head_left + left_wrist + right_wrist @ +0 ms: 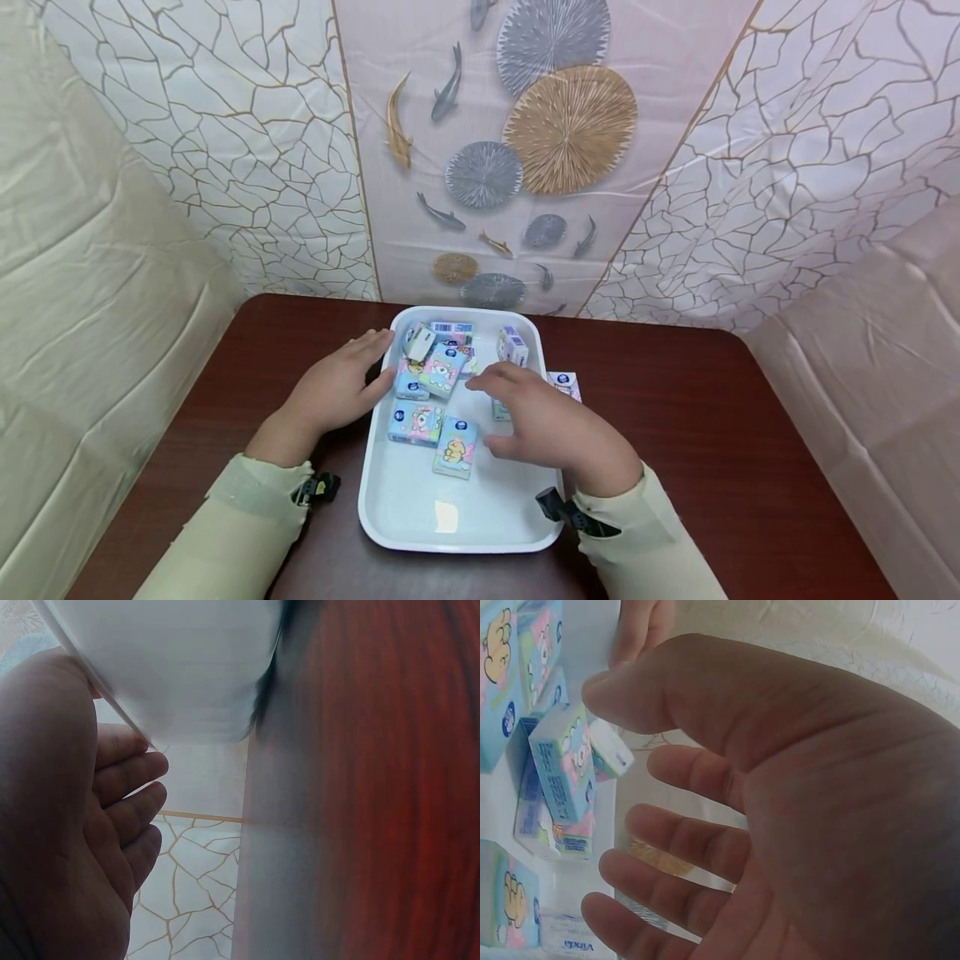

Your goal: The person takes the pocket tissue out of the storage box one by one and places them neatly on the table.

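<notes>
A white tray holds several small tissue packs with pastel cartoon prints. My left hand is at the tray's left rim; in the left wrist view its fingertips lie right at the edge, fingers slightly bent. Over the tray's right side hovers my right hand, fingers spread and nothing between them in the right wrist view. A bear-print pack lies flat mid-tray, beside another tissue pack. Behind them is a pile with a blue pack on top. One further pack is partly hidden by my right hand.
Outside the tray's right rim, a tissue pack shows partly behind my right hand. Another pack stands in the tray's back right corner. The dark red wooden table ends at a patterned cloth backdrop, with pale cloth at both sides.
</notes>
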`<state>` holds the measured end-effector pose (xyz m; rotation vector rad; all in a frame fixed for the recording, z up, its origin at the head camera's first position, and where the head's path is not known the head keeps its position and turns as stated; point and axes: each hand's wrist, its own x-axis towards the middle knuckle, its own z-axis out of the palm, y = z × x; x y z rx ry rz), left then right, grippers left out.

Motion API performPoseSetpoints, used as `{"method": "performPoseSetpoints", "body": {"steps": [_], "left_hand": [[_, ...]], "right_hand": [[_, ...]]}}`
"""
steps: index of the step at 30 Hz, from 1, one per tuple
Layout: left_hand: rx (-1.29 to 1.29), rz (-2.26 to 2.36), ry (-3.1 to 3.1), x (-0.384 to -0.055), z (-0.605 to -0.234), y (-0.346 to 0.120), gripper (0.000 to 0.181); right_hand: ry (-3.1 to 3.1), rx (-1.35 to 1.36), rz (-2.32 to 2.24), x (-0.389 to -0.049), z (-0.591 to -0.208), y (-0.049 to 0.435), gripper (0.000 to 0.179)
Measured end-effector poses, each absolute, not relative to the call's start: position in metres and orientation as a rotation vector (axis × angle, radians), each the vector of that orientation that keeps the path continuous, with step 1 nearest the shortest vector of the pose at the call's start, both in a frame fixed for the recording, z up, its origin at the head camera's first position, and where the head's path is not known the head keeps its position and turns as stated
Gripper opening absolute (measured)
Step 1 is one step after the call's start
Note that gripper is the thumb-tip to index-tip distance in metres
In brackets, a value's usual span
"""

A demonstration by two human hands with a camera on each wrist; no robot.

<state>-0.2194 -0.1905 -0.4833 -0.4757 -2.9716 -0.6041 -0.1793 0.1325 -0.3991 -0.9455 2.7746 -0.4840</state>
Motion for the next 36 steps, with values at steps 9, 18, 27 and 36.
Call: {"method": "performPoseSetpoints", "body": {"steps": [9,18,27,36], "left_hand": [[-0.47,-0.605,-2.966,-0.22,-0.483,-0.191,0.073],[-0.468,-0.607,-2.975,-0.219,-0.482,-0.19,0.073],[-0.468,-0.61,-2.957,-0.22,-0.484,-0.191,0.073],[-0.471,-0.612,-2.957,-0.22,-0.485,-0.191,0.073]], "right_hand": [[2.746,-0.917,-0.464,-0.179,-0.407,0.126,0.07],[2.705,-0.933,-0.446,-0.181,-0.415,0.121,0.073],[2.684,-0.928,-0.422,-0.184,-0.425,0.116,0.082],[2.687,-0.857,-0.395,-0.184,-0.429,0.111,0.09]]}}
